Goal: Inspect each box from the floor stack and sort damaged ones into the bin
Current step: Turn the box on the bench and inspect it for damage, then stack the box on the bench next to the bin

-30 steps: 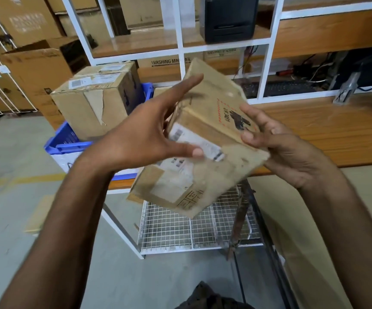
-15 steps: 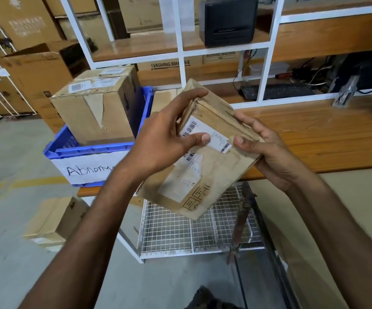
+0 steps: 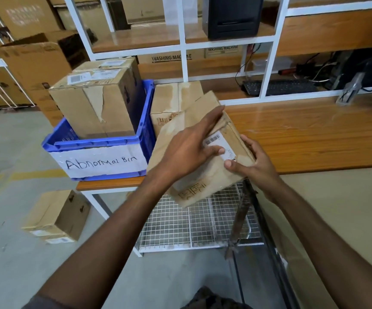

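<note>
Lower now: box (image 3: 205,175) has come down from its raised tilt to the table (image 3: 310,132) edge, and the view has dipped, so the bin (image 3: 95,144) label reads whole, "Abnormal Bin".

Left hand (image 3: 187,152) lies across the box top, fingers straight and close together, thumb on the white label (image 3: 215,141). Right hand (image 3: 253,162) grips the near right corner, fingers curled behind, thumb on the front face.

Box sits tilted, just right of the bin, over the wire shelf (image 3: 191,226). Cannot tell whether it touches the table. Its top is mostly covered, underside hidden, label print too blurred to read.

Bin box (image 3: 95,105) stands in the bin, tape torn. Table box (image 3: 169,99) is half hidden behind the held one. Floor boxes (image 3: 55,215): lower one barely shows.
</note>
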Demonstrator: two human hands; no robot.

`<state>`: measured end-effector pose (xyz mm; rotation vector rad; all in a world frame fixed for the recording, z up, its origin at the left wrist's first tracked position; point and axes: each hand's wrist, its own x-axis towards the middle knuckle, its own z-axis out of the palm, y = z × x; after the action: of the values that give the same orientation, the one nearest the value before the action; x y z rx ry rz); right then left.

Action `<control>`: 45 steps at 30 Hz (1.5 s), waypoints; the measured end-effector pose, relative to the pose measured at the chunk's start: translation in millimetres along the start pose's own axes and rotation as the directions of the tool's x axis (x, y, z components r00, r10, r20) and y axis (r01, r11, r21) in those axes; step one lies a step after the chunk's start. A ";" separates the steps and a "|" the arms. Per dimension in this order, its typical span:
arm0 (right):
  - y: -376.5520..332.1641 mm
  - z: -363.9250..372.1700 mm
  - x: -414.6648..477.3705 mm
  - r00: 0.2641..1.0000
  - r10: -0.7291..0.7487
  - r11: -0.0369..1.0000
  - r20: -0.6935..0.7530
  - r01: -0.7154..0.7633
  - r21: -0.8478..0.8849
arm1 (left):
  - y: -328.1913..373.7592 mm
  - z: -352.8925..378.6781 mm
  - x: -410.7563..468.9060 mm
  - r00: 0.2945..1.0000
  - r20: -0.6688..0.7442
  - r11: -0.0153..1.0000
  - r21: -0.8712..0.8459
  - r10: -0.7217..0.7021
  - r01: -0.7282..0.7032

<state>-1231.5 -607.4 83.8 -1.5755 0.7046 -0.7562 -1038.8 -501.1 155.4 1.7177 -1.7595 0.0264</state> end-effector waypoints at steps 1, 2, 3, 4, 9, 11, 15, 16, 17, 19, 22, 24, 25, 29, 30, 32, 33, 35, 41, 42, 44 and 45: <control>9.6 1.7 0.6 0.999 0.003 1.000 -0.049 -0.003 0.010 | -3.3 8.0 -0.4 1.000 -0.019 1.000 0.028 -0.009 0.009; 19.2 3.6 1.5 0.995 0.003 1.000 -0.098 -0.001 0.024 | -6.7 15.1 -1.6 0.999 -0.044 0.998 0.062 -0.021 0.024; 28.2 5.5 2.6 0.991 0.003 0.999 -0.137 0.001 0.033 | -11.2 22.2 -4.5 0.997 -0.065 0.995 0.094 -0.039 0.045; 36.2 7.6 3.5 0.986 0.004 0.999 -0.168 0.002 0.033 | -16.7 27.8 -8.5 0.996 -0.067 0.989 0.132 -0.053 0.061; 67.8 5.2 4.7 0.964 0.007 0.983 -0.267 -0.055 -0.174 | -57.2 39.2 -37.0 0.969 -0.015 0.943 0.225 -0.248 0.245; 70.6 4.1 5.4 0.969 -0.020 0.948 -0.248 -0.061 -0.313 | -70.5 39.8 -43.6 0.945 -0.011 0.931 0.165 -0.328 0.325; 67.1 6.4 3.8 0.975 -0.079 0.910 -0.205 -0.013 -0.414 | -81.4 49.0 -52.1 0.934 -0.018 0.933 -0.044 -0.357 0.356; 63.3 7.9 4.1 0.974 -0.105 0.898 -0.200 0.006 -0.439 | -84.4 52.8 -55.3 0.931 -0.057 0.930 -0.095 -0.360 0.354; 59.7 9.4 5.4 0.972 -0.139 0.879 -0.188 0.034 -0.476 | -88.0 56.5 -58.8 0.924 -0.095 0.924 -0.141 -0.371 0.357; 58.1 11.0 9.6 0.965 -0.209 0.821 -0.159 0.085 -0.565 | -93.0 63.5 -64.6 0.906 -0.138 0.907 -0.204 -0.399 0.369; 64.3 11.1 14.5 0.963 -0.213 0.770 -0.166 0.061 -0.635 | -94.9 73.0 -70.2 0.911 -0.147 0.915 -0.191 -0.385 0.355; 70.6 13.1 14.5 0.958 -0.228 0.777 -0.176 0.070 -0.625 | -93.3 77.8 -72.7 0.898 -0.196 0.913 -0.197 -0.395 0.358; 73.2 14.5 14.4 0.952 -0.246 0.784 -0.182 0.085 -0.615 | -92.1 80.0 -73.8 0.891 -0.219 0.912 -0.202 -0.398 0.357; 76.0 18.7 15.7 0.928 -0.300 0.775 -0.222 0.102 -0.624 | -89.4 84.7 -77.7 0.889 -0.257 0.921 -0.194 -0.379 0.337; 76.5 18.4 15.5 0.927 -0.300 0.773 -0.223 0.099 -0.627 | -88.9 85.4 -78.2 0.888 -0.263 0.922 -0.197 -0.376 0.332; 75.4 17.9 13.8 0.940 -0.268 0.788 -0.213 0.087 -0.609 | -87.3 88.9 -79.9 0.878 -0.292 0.920 -0.219 -0.379 0.324; 74.9 18.5 12.9 0.950 -0.236 0.805 -0.204 0.073 -0.589 | -87.0 91.3 -82.0 0.867 -0.305 0.913 -0.241 -0.393 0.329; 76.1 22.1 10.8 0.962 -0.185 0.829 -0.199 0.044 -0.557 | -86.8 95.5 -87.5 0.851 -0.301 0.891 -0.291 -0.431 0.348; 82.0 24.0 10.7 0.946 -0.223 0.827 -0.237 0.055 -0.560 | -84.3 99.0 -90.5 0.833 -0.272 0.855 -0.351 -0.483 0.382; 82.6 23.0 10.7 0.947 -0.222 0.826 -0.233 0.056 -0.561 | -84.9 99.0 -90.6 0.832 -0.266 0.851 -0.359 -0.487 0.384; 85.2 18.4 10.5 0.959 -0.209 0.810 -0.193 0.059 -0.583 | -90.6 98.6 -94.1 0.850 -0.227 0.855 -0.350 -0.475 0.384; 88.2 15.3 9.9 0.967 -0.202 0.793 -0.155 0.069 -0.605 | -95.1 98.6 -97.9 0.868 -0.196 0.863 -0.339 -0.455 0.376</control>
<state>-1215.8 -617.1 -4.3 -2.1597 1.0697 -0.8676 -1005.8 -472.3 -7.2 1.7460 -1.1006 -0.1739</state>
